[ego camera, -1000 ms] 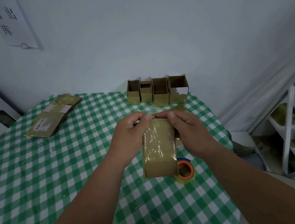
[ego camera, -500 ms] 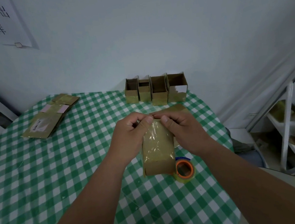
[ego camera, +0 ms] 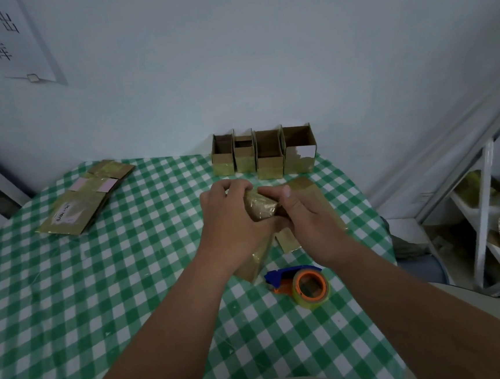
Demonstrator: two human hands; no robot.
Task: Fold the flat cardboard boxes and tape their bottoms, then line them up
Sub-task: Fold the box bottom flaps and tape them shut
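A small brown cardboard box (ego camera: 261,208) with shiny tape on it is held between both hands above the middle of the table. My left hand (ego camera: 233,218) grips it from the left, fingers curled over its far end. My right hand (ego camera: 302,212) grips it from the right, thumb on top. Its lower part (ego camera: 252,264) sticks out below my left wrist. Several folded open boxes (ego camera: 265,154) stand in a row at the table's far edge. A stack of flat boxes (ego camera: 86,197) lies at the far left. A tape dispenser (ego camera: 302,284) with an orange core lies near my right forearm.
The table wears a green-and-white checked cloth (ego camera: 100,293). A flat cardboard piece (ego camera: 305,184) lies under and beyond my right hand. A white wall with a paper sign (ego camera: 9,41) is behind. A white shelf frame (ego camera: 483,214) with cardboard stock stands to the right.
Both hands have turned the box so its long taped face no longer faces me. The tape dispenser, half hidden before, now shows in full.
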